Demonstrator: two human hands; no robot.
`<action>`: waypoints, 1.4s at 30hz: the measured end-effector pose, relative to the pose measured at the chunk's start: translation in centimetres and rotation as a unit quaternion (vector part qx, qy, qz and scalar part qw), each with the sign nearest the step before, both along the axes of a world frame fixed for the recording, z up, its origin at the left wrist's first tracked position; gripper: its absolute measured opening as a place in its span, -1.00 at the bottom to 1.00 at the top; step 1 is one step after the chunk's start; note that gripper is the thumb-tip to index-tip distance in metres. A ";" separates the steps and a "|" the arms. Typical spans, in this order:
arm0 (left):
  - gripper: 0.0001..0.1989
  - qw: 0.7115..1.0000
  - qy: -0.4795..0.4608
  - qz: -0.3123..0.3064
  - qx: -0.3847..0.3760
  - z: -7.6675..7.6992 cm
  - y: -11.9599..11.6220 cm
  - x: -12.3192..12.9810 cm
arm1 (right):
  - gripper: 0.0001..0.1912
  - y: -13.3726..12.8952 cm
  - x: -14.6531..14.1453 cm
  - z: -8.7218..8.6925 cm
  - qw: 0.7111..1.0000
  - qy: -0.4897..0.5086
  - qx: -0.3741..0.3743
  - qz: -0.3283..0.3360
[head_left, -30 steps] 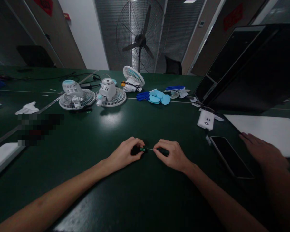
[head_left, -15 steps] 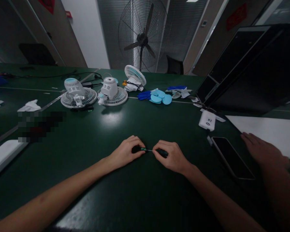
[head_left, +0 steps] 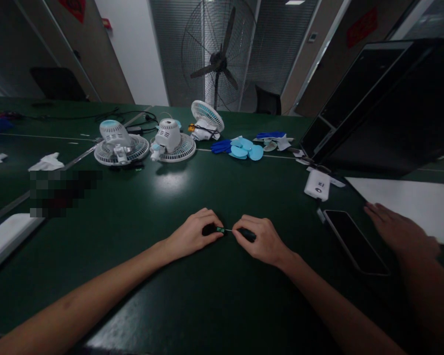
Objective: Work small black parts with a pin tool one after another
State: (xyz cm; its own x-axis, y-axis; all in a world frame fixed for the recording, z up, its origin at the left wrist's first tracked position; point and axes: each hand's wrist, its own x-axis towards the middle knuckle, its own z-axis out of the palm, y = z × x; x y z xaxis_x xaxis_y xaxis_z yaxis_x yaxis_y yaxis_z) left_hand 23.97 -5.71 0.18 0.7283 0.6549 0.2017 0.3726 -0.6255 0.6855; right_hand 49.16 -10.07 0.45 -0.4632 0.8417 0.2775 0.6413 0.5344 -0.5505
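Note:
Low over the green table, my left hand [head_left: 198, 231] pinches a small green circuit board [head_left: 220, 230] between thumb and forefinger. Part of the board is hidden behind the fingertips. Facing it, my right hand [head_left: 262, 239] is closed on a thin screwdriver [head_left: 248, 234] with a dark handle, which lies along the palm. Its bright metal shaft points left, with the tip at or very near the board's right end. Whether the tip touches the board I cannot tell.
Another person's hand [head_left: 399, 229] rests at the right by a white sheet [head_left: 422, 197]. Before it lie a phone [head_left: 355, 241] and a white power bank [head_left: 317, 184]. Farther back are white fans [head_left: 169, 135], light-blue fan blades [head_left: 246, 148] and a large monitor [head_left: 385, 108].
My hands are slightly closer together, and less of the screwdriver shaft shows between them. The other person's hand has shifted a little left.

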 end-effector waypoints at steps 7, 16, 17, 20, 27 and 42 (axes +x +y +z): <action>-0.85 1.000 -0.002 -0.002 0.012 -0.1 0.0 0.0 | -0.91 -0.2 -0.8 0.3 1.000 -0.004 -0.004 0.000; -0.84 1.000 -0.002 -0.005 0.018 -0.1 -0.1 0.0 | -0.89 -0.2 -1.2 0.4 1.000 -0.005 -0.004 0.017; -0.85 1.000 -0.002 -0.005 0.020 -0.1 -0.1 -0.1 | -0.88 -0.3 -1.2 0.4 1.000 0.004 -0.006 0.025; -0.86 1.000 0.001 -0.006 0.022 -0.2 -0.1 -0.1 | -0.88 -0.4 -1.1 0.2 0.999 0.029 -0.010 0.044; -0.85 1.000 0.001 -0.006 0.017 0.1 0.0 0.0 | -0.88 -0.4 -0.9 0.0 0.997 0.071 0.009 0.024; -0.71 0.984 0.089 -0.093 0.120 0.8 0.6 -6.1 | -0.86 0.1 -0.1 0.2 0.981 0.171 0.000 -0.096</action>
